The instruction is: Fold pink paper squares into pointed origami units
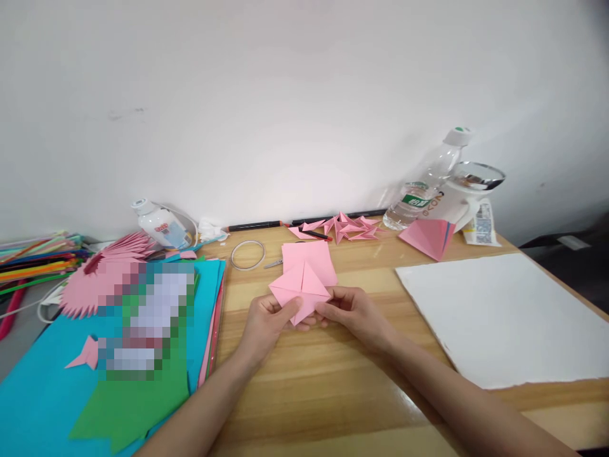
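Observation:
A partly folded pink paper square (301, 287) is held just above the wooden table (328, 381), its triangular flaps meeting at the centre. My left hand (267, 320) pinches its lower left edge with thumb and fingers closed. Fingers pressed together, my right hand (351, 310) grips the lower right corner. Under the fold lies a flat stack of pink paper (308, 257). A heap of finished pink folded pieces (347, 227) lies further back.
A large white sheet (504, 317) covers the table's right side. Blue, green and pink paper sheets (57, 381) are stacked at left, with a pink paper fan (90, 279) and coloured sticks (33, 257). Tape ring (247, 254), markers (254, 225), two bottles (423, 184) (159, 225) stand by the wall.

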`<state>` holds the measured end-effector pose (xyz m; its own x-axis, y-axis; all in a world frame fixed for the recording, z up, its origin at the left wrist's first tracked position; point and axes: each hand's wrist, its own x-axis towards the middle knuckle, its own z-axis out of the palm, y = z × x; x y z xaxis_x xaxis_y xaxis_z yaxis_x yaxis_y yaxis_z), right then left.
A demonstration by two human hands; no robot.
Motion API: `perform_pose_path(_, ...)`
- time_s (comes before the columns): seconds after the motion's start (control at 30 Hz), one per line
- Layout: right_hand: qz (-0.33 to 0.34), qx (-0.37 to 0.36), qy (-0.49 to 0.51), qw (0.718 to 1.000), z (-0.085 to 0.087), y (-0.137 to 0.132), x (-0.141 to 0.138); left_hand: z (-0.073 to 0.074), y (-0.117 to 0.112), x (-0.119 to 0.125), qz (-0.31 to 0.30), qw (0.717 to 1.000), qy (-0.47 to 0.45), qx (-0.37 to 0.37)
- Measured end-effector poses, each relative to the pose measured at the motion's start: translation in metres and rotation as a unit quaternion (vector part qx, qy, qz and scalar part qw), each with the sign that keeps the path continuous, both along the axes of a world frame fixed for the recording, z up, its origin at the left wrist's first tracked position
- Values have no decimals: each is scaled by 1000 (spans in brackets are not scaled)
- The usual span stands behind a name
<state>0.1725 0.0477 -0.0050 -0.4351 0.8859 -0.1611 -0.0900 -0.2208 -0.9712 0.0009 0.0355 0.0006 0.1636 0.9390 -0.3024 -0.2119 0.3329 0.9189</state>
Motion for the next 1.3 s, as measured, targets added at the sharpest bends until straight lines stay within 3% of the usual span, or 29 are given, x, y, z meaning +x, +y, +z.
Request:
perform_pose_path(0.4,-42,-16,-3,999,1,0,2,3,0,2,15,998,44,38)
perform_pose_path(0.8,-49,-30,11,998,3,5,10,5,3,-2,18,999,30,27)
perform_pose_path(1.3,-65,19,-25,997,4,4,8,3,2,-1,6,1000,-20,-18)
